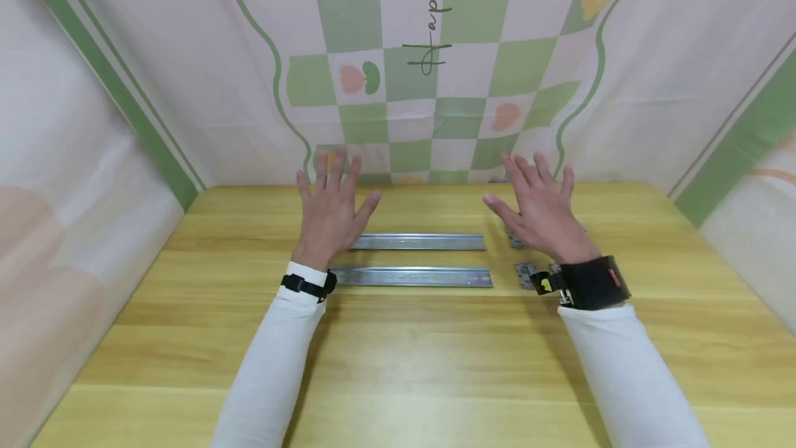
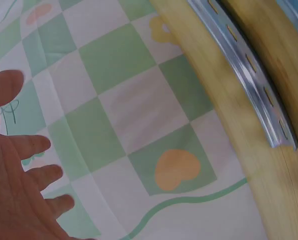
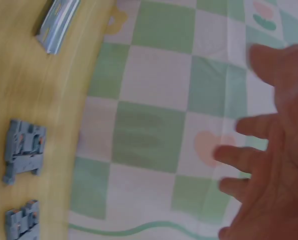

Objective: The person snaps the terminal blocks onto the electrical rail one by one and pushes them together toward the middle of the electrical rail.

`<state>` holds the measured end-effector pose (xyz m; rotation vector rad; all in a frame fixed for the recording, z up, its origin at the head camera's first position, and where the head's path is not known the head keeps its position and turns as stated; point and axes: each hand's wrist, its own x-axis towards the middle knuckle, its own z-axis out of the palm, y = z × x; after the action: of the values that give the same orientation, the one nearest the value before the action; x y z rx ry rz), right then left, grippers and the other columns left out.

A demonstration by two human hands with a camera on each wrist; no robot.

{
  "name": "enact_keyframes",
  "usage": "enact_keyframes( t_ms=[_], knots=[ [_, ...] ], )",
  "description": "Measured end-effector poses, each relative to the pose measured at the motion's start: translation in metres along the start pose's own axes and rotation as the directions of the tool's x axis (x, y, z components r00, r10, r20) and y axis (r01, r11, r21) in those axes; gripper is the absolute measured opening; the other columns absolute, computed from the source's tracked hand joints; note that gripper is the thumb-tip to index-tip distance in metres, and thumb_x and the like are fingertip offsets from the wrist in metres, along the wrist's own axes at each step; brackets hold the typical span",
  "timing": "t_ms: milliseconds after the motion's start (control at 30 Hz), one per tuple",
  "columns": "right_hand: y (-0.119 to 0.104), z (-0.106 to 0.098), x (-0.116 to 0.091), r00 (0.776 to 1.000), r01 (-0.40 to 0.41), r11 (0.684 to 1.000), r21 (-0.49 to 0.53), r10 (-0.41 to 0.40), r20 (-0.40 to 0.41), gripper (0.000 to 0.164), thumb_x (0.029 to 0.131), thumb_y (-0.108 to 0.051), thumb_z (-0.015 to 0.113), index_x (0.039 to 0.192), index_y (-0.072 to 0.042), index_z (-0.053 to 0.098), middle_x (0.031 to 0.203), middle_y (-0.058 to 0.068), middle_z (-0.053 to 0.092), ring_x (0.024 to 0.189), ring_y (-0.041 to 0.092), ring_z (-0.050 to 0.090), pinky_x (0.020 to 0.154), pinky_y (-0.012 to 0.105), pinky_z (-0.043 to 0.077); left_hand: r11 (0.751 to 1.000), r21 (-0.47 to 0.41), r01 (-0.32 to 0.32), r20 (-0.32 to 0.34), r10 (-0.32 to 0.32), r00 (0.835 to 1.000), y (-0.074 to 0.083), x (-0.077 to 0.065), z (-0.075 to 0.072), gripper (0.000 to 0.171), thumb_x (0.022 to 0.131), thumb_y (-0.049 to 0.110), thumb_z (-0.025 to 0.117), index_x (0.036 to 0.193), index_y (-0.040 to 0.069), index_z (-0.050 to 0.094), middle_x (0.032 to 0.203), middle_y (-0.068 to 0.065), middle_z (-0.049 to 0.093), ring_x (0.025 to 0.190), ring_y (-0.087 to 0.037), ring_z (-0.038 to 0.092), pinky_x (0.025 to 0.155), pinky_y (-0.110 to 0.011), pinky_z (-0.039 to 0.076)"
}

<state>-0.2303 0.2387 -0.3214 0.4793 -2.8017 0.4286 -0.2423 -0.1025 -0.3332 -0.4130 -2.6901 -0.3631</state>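
Observation:
Both hands hover above the wooden table with fingers spread and nothing held. My left hand (image 1: 327,220) hangs over the left ends of two slotted metal DIN rails, hiding part of them. The far rail (image 1: 429,242) and the near rail (image 1: 417,277) lie parallel, running left to right. To their right, my right hand (image 1: 547,220) is over several small grey terminal blocks (image 1: 525,274), partly covered by the hand and wrist strap. The right wrist view shows one grey block (image 3: 26,149) with orange spots more plainly, and another block (image 3: 23,222) at the lower edge.
The wooden table (image 1: 398,365) reaches back to a hanging cloth (image 1: 410,116) with green and white checks. Further cloth walls (image 1: 81,178) stand at both sides. Each wrist wears a black strap (image 1: 593,283).

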Motion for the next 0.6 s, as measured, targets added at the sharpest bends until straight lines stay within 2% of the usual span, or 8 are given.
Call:
enact_keyframes(
  t_ms=[100,267,333,467,600],
  knots=[
    [0.010,0.002,-0.001,0.998,-0.017,1.000,0.013,0.016,0.063,0.081,0.103,-0.052,0.051,0.160,-0.002,0.022,0.160,0.029,0.023,0.149,0.052,0.005,0.109,0.074,-0.015,1.000,0.003,-0.006,0.060,0.006,0.998,0.002,0.000,0.001,0.073,0.104,0.055,0.045,0.160,0.011,0.030,0.166,-0.015,0.023,0.153,-0.037,0.012,0.117,-0.069,0.007],
    [0.024,0.007,-0.001,0.987,-0.060,0.998,0.029,0.055,0.152,0.079,0.099,-0.043,0.064,0.157,-0.001,0.029,0.157,0.031,0.030,0.146,0.052,0.017,0.109,0.078,-0.008,0.999,0.005,-0.040,0.137,0.039,0.990,0.004,-0.001,0.002,0.068,0.102,0.046,0.058,0.154,0.005,0.041,0.152,-0.018,0.046,0.140,-0.039,0.040,0.112,-0.060,0.033],
    [0.029,0.009,-0.001,0.980,-0.076,0.997,0.029,0.070,0.185,0.078,0.098,-0.041,0.066,0.155,0.000,0.032,0.154,0.031,0.034,0.144,0.051,0.021,0.108,0.078,-0.005,0.999,0.003,-0.051,0.164,0.050,0.985,0.005,-0.002,0.003,0.065,0.101,0.043,0.060,0.151,0.005,0.044,0.148,-0.018,0.050,0.137,-0.039,0.045,0.108,-0.058,0.039],
    [0.035,0.011,-0.003,0.964,-0.101,0.994,0.028,0.091,0.249,0.075,0.097,-0.039,0.068,0.152,0.002,0.038,0.150,0.031,0.040,0.139,0.052,0.031,0.105,0.081,0.005,0.999,-0.016,-0.051,0.232,0.053,0.971,0.007,-0.002,0.007,0.060,0.101,0.040,0.060,0.150,0.007,0.047,0.146,-0.017,0.053,0.133,-0.039,0.048,0.105,-0.058,0.043],
    [0.039,0.013,-0.004,0.943,-0.116,0.993,0.030,0.101,0.318,0.073,0.094,-0.035,0.072,0.150,0.002,0.042,0.147,0.030,0.045,0.134,0.053,0.039,0.100,0.080,0.012,0.998,-0.031,-0.048,0.324,0.056,0.945,0.009,-0.003,0.012,0.056,0.102,0.037,0.058,0.150,0.009,0.048,0.147,-0.016,0.052,0.132,-0.039,0.050,0.104,-0.056,0.044]
  ],
)
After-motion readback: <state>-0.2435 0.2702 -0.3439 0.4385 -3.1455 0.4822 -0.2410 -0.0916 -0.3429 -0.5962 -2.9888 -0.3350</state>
